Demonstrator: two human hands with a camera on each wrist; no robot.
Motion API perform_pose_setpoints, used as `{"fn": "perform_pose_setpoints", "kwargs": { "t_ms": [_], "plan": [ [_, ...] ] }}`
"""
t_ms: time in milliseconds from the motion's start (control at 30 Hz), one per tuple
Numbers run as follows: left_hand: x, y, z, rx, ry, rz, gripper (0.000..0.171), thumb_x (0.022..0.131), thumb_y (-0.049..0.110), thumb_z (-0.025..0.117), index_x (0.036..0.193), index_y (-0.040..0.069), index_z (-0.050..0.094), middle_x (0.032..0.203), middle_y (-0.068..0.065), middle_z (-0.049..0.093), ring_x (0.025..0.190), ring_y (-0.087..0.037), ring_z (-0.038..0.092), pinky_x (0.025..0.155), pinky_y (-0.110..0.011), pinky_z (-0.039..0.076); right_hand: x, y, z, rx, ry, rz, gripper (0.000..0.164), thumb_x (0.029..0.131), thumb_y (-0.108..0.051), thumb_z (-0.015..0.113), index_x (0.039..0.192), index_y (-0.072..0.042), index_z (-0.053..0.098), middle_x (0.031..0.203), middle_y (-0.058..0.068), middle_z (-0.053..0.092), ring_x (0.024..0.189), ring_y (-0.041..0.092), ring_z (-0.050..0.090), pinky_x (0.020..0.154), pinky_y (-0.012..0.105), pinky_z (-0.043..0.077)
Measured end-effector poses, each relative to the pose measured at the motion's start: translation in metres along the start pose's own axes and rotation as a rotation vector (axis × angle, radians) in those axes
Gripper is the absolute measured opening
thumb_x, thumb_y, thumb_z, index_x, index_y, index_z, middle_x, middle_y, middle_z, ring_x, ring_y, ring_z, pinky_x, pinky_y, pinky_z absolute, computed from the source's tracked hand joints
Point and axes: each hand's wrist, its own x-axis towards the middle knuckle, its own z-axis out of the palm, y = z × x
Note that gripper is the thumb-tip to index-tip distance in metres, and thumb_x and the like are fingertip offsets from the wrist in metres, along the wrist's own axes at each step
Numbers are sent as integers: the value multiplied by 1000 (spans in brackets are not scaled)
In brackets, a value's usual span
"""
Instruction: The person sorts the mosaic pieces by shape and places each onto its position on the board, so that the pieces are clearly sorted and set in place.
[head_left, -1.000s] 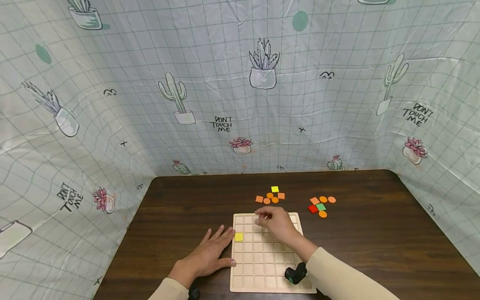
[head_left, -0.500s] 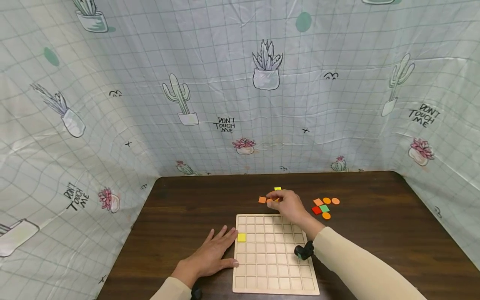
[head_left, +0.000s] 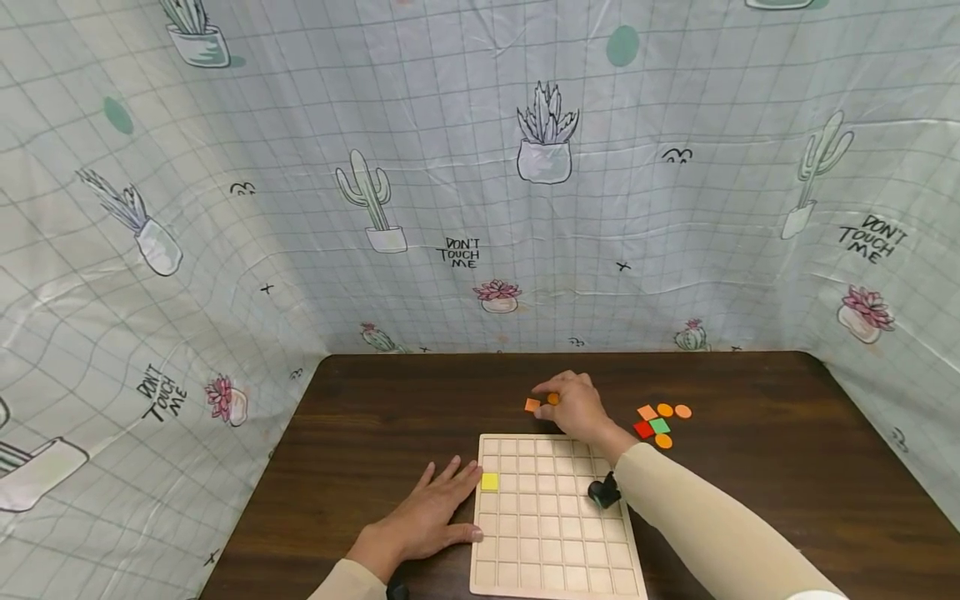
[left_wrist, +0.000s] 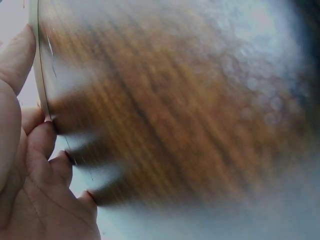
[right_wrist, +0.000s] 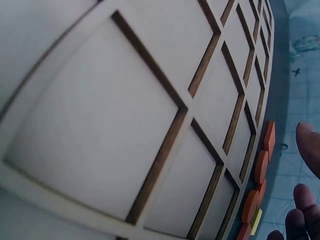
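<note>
A pale wooden grid board [head_left: 525, 505] lies on the dark table, with a yellow square tile [head_left: 490, 482] in its left column. My left hand [head_left: 429, 515] rests flat on the table, its fingertips and thumb touching the board's left edge. Beyond the far edge, my right hand [head_left: 576, 408] reaches over a small group of pieces, thumb and forefinger apart. An orange square tile [head_left: 532, 405] and an orange disc [head_left: 553, 398] show beside those fingers; the hand covers the others. In the right wrist view, a yellow tile [right_wrist: 256, 221] and several orange pieces [right_wrist: 261, 166] line the board's far side.
To the right of the right hand lies a second group: a red tile [head_left: 643, 429], a green tile [head_left: 659, 426], an orange tile and several orange discs [head_left: 664, 410]. A patterned curtain [head_left: 465, 167] surrounds the table's back and sides.
My right hand has moved from above the board's upper rows to the pieces beyond its far edge, lowering among them. The left hand has stayed at the board's side.
</note>
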Motion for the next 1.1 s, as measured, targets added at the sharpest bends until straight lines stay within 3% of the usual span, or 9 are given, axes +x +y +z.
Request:
{"fn": "perform_pose_setpoints", "kwargs": {
  "t_ms": [300, 1100],
  "plan": [
    [-1, 1, 4, 19, -8, -10, 89, 100, 57, 64, 169, 16, 28, 175, -2, 25, 165, -30, 16, 131, -63, 9, 2, 5, 8, -42, -2, 15, 34, 91, -22, 85, 125, -16, 79, 124, 8, 62, 109, 30, 46, 102, 56, 38],
    [-2, -1, 2, 47, 17, 18, 89, 99, 57, 64, 169, 14, 29, 175, -4, 27, 164, -32, 18, 131, -64, 11, 11, 8, 14, -170, 15, 2, 31, 93, -27, 83, 122, -14, 80, 121, 8, 64, 105, 29, 48, 92, 50, 41]
  ]
}}
